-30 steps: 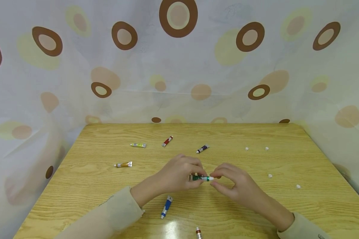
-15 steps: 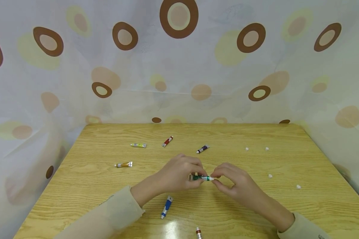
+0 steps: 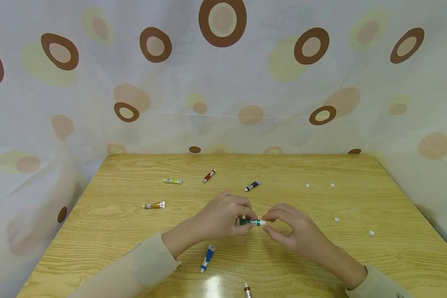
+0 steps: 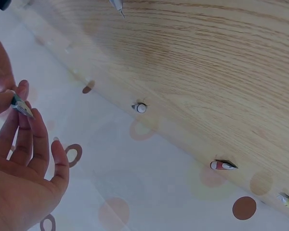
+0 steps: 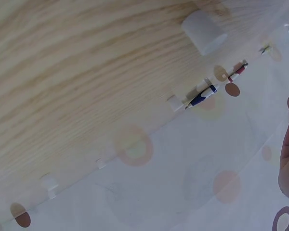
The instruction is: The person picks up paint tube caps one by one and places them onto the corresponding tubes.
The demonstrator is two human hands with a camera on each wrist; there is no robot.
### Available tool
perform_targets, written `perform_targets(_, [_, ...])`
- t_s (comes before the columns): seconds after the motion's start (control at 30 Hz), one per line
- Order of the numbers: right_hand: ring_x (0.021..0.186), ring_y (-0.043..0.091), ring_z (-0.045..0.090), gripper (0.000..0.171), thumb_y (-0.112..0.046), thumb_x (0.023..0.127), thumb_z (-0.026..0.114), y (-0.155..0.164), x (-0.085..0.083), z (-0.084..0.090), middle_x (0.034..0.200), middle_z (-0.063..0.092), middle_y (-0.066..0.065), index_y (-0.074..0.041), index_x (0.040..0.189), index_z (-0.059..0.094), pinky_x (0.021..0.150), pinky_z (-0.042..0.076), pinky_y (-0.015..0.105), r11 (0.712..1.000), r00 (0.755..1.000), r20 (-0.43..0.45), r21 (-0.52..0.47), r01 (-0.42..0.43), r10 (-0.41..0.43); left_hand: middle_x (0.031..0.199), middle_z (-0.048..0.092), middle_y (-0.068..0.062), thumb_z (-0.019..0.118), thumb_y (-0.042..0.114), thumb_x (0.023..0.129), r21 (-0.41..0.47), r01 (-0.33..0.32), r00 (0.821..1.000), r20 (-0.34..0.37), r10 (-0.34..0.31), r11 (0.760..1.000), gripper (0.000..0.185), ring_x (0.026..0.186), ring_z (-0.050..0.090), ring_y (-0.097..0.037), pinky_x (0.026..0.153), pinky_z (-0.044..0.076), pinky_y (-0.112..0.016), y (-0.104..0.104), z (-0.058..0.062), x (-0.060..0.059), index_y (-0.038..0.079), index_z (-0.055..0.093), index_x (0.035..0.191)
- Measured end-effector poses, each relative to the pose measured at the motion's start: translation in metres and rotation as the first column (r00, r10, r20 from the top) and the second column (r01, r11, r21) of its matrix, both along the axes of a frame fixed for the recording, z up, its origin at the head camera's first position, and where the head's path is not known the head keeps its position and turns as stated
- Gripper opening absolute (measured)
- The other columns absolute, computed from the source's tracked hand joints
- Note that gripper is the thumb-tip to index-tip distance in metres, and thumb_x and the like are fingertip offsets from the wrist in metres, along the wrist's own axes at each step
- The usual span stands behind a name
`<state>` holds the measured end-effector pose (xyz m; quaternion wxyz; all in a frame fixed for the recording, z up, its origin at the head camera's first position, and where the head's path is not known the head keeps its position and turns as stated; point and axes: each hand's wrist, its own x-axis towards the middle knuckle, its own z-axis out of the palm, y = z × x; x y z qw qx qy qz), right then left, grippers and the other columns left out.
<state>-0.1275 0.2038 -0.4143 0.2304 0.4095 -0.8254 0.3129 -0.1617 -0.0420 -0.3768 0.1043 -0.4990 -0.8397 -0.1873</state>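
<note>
Green tube (image 3: 250, 222): held just above the wood surface (image 3: 320, 256), near the middle, between the two hands.
Long axis: runs left to right, flat crimped end to the left, white cap (image 3: 263, 222) to the right.
Left hand (image 3: 223, 217): fingers curled round the tube's body from the left; it carries the tube.
Right hand (image 3: 288, 229): thumb and forefinger pinch the cap end from the right; other fingers loosely bent.
Nearer hand: both touch it; the left has the body, the right only the tip.
Hands to each other: almost fingertip to fingertip, the tube bridging them.
Loose caps: small white ones, such as (image 3: 336, 219), lie well apart on the right.
Other tubes: the blue one (image 3: 207, 258) lies near, below the left hand; the rest lie far left.
</note>
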Motion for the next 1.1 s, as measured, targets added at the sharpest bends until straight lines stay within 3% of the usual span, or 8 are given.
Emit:
perform_targets(0.27, [0.085,0.009,0.067,0.022,-0.03,0.104,0.061,-0.0016,-0.0017,0.0009,0.096,0.071,-0.003,-0.011,0.099,0.071,0.08,0.056,0.014,0.999,0.998,-0.05,-0.02,-0.04,0.039,0.092,0.074,0.012,0.079,0.024,0.091,0.009,0.01,1.0,-0.001,-0.01,1.0,0.007,0.074,0.061,0.001,0.072,0.037,-0.014,-0.0001,-0.0011,-0.0004,0.023,0.083,0.096])
perform_targets(0.53, [0.083,0.007,0.066,0.031,-0.037,0.105,0.056,-0.0046,0.0001,0.0011,0.094,0.07,-0.005,-0.011,0.094,0.071,0.078,0.056,0.014,0.999,0.997,-0.078,-0.036,-0.011,0.008,0.094,0.074,0.011,0.079,0.026,0.091,0.003,0.016,0.999,-0.047,-0.016,1.0,0.008,0.074,0.062,0.001,0.074,0.038,-0.015,0.001,-0.0018,0.0003,0.023,0.083,0.098])
perform_targets(0.7, [0.081,0.006,0.063,0.004,-0.016,0.098,0.072,-0.0055,0.0008,0.0013,0.092,0.069,-0.005,-0.014,0.096,0.07,0.076,0.053,0.01,0.999,0.999,-0.034,-0.05,-0.018,0.017,0.094,0.074,0.012,0.08,0.027,0.091,-0.004,0.008,0.995,-0.102,-0.009,1.0,0.008,0.074,0.063,0.001,0.077,0.042,-0.018,0.0016,-0.002,0.0011,0.023,0.083,0.097])
perform_targets(0.87, [0.081,0.001,0.061,0.029,0.006,0.083,0.08,-0.0059,0.003,0.0027,0.091,0.069,-0.009,-0.018,0.095,0.07,0.076,0.051,0.009,0.999,0.997,0.075,-0.042,0.018,-0.015,0.094,0.074,0.012,0.081,0.028,0.09,-0.017,-0.011,0.987,-0.16,0.008,1.0,0.008,0.076,0.064,0.0,0.08,0.046,-0.021,0.0021,-0.001,0.0027,0.023,0.083,0.096])
perform_targets(0.93, [0.081,0.002,0.061,0.025,0.003,0.085,0.079,-0.0058,0.0022,0.0021,0.091,0.069,-0.008,-0.017,0.096,0.07,0.076,0.051,0.01,0.999,0.998,0.059,-0.044,0.009,-0.006,0.094,0.075,0.012,0.081,0.028,0.09,-0.022,-0.014,0.987,-0.163,0.01,1.0,0.008,0.077,0.065,-0.001,0.081,0.047,-0.022,0.002,-0.0008,0.0028,0.024,0.083,0.096])
perform_targets(1.03, [0.08,0.006,0.063,0.003,-0.013,0.096,0.073,-0.0057,-0.0004,0.0002,0.091,0.069,-0.006,-0.014,0.097,0.071,0.077,0.051,0.009,0.999,1.0,-0.02,-0.046,-0.02,0.019,0.094,0.075,0.011,0.081,0.027,0.09,-0.021,-0.011,0.99,-0.141,0.008,1.0,0.008,0.078,0.065,-0.001,0.08,0.046,-0.022,0.0015,-0.0012,0.0024,0.023,0.083,0.096])
perform_targets(1.1, [0.08,0.007,0.063,0.016,-0.025,0.103,0.064,-0.0055,-0.002,-0.001,0.092,0.07,-0.005,-0.012,0.097,0.071,0.077,0.051,0.008,0.999,0.996,-0.083,-0.036,-0.029,0.026,0.094,0.075,0.011,0.081,0.027,0.09,-0.019,-0.007,0.992,-0.125,0.004,1.0,0.008,0.076,0.064,-0.001,0.08,0.044,-0.02,0.0013,-0.0017,0.0018,0.023,0.083,0.097])
